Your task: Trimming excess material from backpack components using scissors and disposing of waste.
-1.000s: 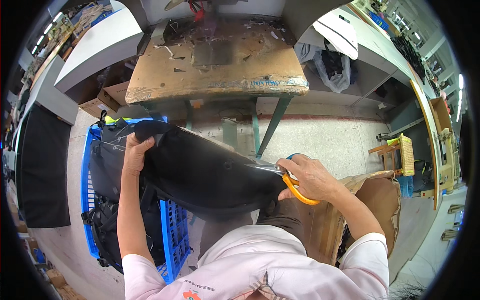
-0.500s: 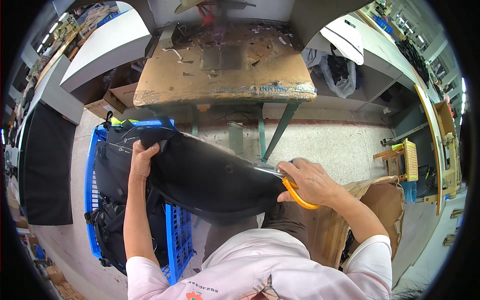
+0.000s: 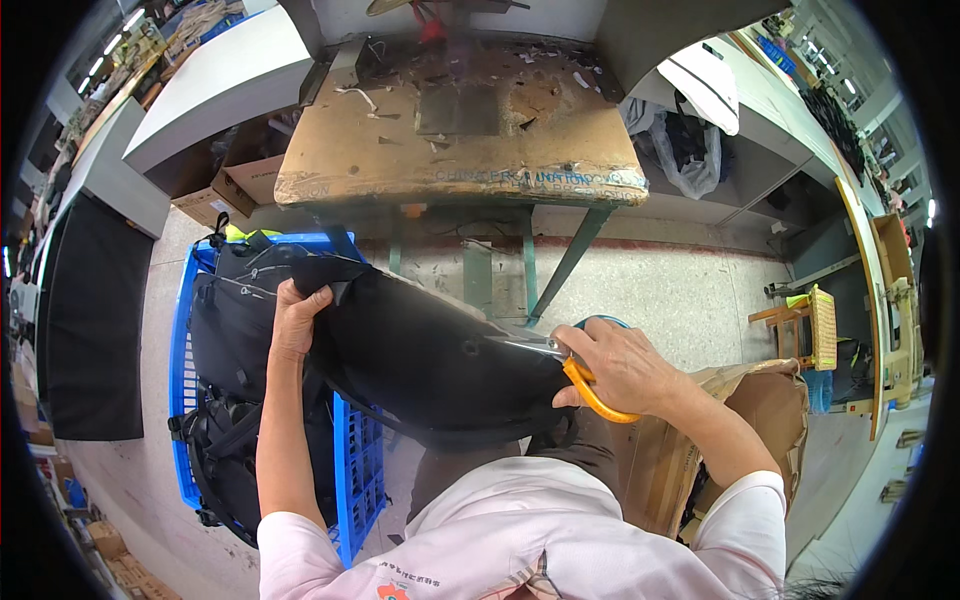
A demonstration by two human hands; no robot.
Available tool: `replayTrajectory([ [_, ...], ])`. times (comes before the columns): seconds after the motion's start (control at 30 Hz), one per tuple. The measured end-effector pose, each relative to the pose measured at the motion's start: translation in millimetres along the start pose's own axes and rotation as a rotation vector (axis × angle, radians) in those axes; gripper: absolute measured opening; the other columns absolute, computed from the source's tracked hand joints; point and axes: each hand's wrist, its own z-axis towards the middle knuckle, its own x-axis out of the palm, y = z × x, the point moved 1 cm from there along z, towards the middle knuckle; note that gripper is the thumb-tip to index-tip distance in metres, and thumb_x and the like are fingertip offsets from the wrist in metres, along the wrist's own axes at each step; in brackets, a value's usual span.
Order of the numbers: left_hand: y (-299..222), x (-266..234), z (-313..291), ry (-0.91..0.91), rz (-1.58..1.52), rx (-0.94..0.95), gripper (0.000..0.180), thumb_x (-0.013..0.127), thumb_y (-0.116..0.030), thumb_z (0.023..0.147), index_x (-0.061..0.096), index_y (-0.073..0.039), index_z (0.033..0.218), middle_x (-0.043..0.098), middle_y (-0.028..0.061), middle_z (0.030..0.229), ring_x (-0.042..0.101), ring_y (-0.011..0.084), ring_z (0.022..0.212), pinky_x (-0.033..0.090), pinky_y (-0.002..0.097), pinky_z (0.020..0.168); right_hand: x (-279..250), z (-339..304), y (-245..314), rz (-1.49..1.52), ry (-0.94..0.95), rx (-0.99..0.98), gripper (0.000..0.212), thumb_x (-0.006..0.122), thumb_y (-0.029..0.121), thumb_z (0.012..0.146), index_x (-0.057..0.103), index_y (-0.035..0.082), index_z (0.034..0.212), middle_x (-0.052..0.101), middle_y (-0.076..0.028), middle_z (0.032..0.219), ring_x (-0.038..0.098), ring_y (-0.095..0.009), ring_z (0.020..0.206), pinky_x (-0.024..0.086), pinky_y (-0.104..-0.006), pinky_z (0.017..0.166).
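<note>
Scissors (image 3: pixel 551 347) spread wider than half-second ago, blue loop (image 3: pixel 612 320) reappeared

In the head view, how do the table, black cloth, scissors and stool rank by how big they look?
Largest to smallest:
1. Table
2. Black cloth
Scissors and stool: unsure; the right hand partly covers the scissors, and the stool stands farther away.

Right of centre, we see the scissors (image 3: pixel 580 382) partly hidden by the right hand (image 3: pixel 630 368); at lower right, a forearm (image 3: pixel 717 430) covers part of the carton (image 3: pixel 652 450).
</note>
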Motion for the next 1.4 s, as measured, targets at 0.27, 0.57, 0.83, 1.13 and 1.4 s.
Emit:
replayTrajectory([
  [0.27, 4.6, -1.9, -4.0, -0.051, -0.011, 0.027, 0.016, 0.067, -0.004, 0.070, 0.062, -0.004, 0.085, 0.062, 0.0000, 0.078, 0.057, 0.0086, 0.069, 0.045, 0.0217, 0.067, -5.6, 5.8, 6.1, -0.067, 0.031, -0.025, 0.052, 0.059, 0.048, 0.073, 0.047, 0.006, 0.102, 0.054, -0.017, 0.071, 0.056, -0.031, 0.067, 0.043, -0.0388, 0.058],
  [0.57, 3.9, 0.6, -6.8, -0.043, -0.027, 0.020, 0.018, 0.064, -0.001, 0.071, 0.063, -0.001, 0.089, 0.062, 0.0010, 0.083, 0.056, 0.0091, 0.072, 0.044, 0.0221, 0.070, 15.1, 4.4, -1.7, 0.033, 0.036, 0.033, 0.052, 0.057, 0.052, 0.071, 0.046, 0.008, 0.096, 0.056, -0.013, 0.071, 0.056, -0.028, 0.062, 0.044, -0.0348, 0.052],
  [0.83, -5.8, 11.4, -12.7, -0.029, -0.039, 0.046, 0.018, 0.064, 0.000, 0.071, 0.063, 0.000, 0.089, 0.062, 0.0013, 0.081, 0.057, 0.0098, 0.072, 0.045, 0.0231, 0.070, 9.7, 9.1, 5.4, -0.094, -0.115, -0.073, 0.052, 0.056, 0.054, 0.071, 0.046, 0.009, 0.095, 0.054, -0.011, 0.069, 0.055, -0.026, 0.059, 0.044, -0.0342, 0.052],
  [1.13, -3.1, 9.9, -17.2, -0.040, -0.053, 0.046, 0.017, 0.065, -0.001, 0.070, 0.063, 0.000, 0.087, 0.062, 0.0012, 0.080, 0.057, 0.0099, 0.071, 0.045, 0.0233, 0.070, 11.2, 10.0, 4.5, -0.005, 0.026, 0.002, 0.053, 0.056, 0.055, 0.071, 0.046, 0.009, 0.095, 0.054, -0.010, 0.069, 0.054, -0.026, 0.060, 0.044, -0.0344, 0.053],
  [1.4, -12.3, 13.3, -26.8, -0.096, -0.066, 0.073, 0.015, 0.065, 0.000, 0.070, 0.063, -0.001, 0.085, 0.062, 0.0008, 0.078, 0.057, 0.0094, 0.070, 0.045, 0.0223, 0.067, 0.0, 12.9, 15.1, -0.026, 0.085, 0.080, 0.059, 0.055, 0.058, 0.070, 0.046, 0.009, 0.101, 0.053, -0.013, 0.082, 0.052, -0.028, 0.078, 0.042, -0.0377, 0.066],
])
